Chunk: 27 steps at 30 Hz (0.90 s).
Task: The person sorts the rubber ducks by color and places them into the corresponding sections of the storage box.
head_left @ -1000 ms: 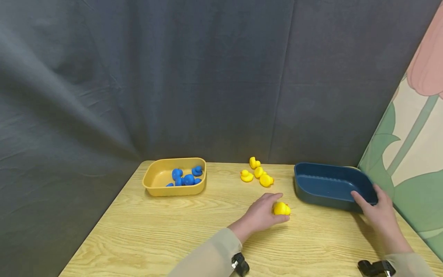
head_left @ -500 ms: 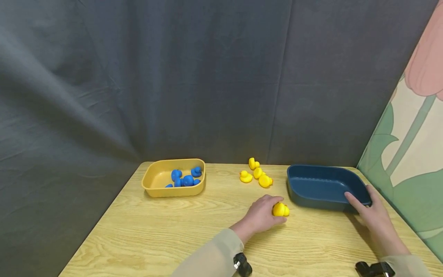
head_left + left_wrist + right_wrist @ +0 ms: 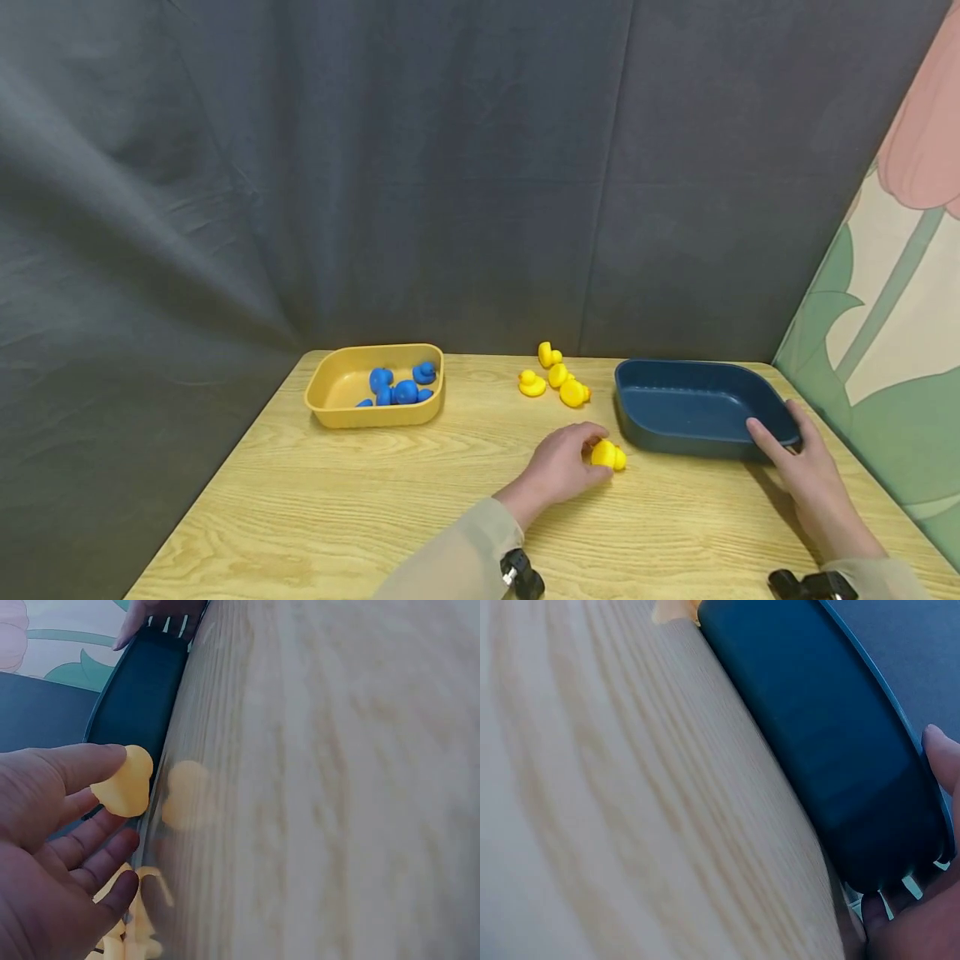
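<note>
My left hand (image 3: pixel 566 461) has its thumb and fingers about a yellow rubber duck (image 3: pixel 608 455) low over the wooden table, pinching it. In the left wrist view the thumb lies against the duck (image 3: pixel 127 784), with fingers behind and below it. My right hand (image 3: pixel 810 483) grips the near right corner of a dark blue tub (image 3: pixel 690 445), thumb over the rim and fingers around the outside end. The right wrist view shows that tub's long wall (image 3: pixel 810 735) resting on the table. Farther back, several more yellow ducks (image 3: pixel 532 384) lie in a loose group left of the tub.
A yellow tub (image 3: pixel 337 417) holding several blue rubber ducks (image 3: pixel 406 392) stands at the back left of the wooden table (image 3: pixel 315 500). A dark grey curtain (image 3: pixel 450 183) hangs behind, and a flower-patterned cloth (image 3: pixel 900 350) borders the right side.
The dark blue tub has slid left with my right hand on it, then slowed. My left hand's thumb and fingers have drawn in around the duck, which has hardly moved.
</note>
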Each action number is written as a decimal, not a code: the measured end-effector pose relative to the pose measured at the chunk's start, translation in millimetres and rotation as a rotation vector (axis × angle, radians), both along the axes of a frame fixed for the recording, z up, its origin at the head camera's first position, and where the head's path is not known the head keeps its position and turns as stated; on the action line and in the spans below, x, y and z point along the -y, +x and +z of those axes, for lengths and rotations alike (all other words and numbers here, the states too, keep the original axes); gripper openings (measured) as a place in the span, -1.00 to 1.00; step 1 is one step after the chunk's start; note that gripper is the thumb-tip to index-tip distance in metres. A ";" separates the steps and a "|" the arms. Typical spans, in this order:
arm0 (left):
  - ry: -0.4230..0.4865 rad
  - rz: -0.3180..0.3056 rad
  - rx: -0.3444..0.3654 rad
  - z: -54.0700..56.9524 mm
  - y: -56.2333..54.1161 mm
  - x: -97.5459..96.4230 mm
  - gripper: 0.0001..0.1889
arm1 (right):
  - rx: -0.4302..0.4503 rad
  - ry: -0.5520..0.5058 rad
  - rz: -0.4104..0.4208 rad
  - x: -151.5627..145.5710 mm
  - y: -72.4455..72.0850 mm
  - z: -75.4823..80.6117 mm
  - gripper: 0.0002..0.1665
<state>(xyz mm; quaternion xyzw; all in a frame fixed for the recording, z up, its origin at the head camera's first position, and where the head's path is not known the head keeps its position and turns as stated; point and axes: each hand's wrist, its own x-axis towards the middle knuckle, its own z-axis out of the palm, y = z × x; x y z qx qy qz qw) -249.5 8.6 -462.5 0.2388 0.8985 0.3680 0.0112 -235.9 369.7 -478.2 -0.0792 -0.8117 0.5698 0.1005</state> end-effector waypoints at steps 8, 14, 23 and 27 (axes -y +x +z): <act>0.096 0.065 0.031 9.4 -0.8 2.8 -0.55 | -0.002 -0.008 0.008 1.4 -0.2 -1.9 0.15; 0.150 0.112 0.022 12.8 -4.6 1.8 -0.51 | 0.005 -0.033 0.030 2.6 0.4 -2.7 0.12; 0.229 0.160 -0.039 18.7 -9.1 -9.2 -0.48 | -0.002 -0.044 0.044 3.4 0.9 -3.4 0.12; 0.251 0.181 -0.055 20.2 -11.9 -18.4 -0.48 | 0.001 -0.042 0.049 3.9 1.1 -3.2 0.12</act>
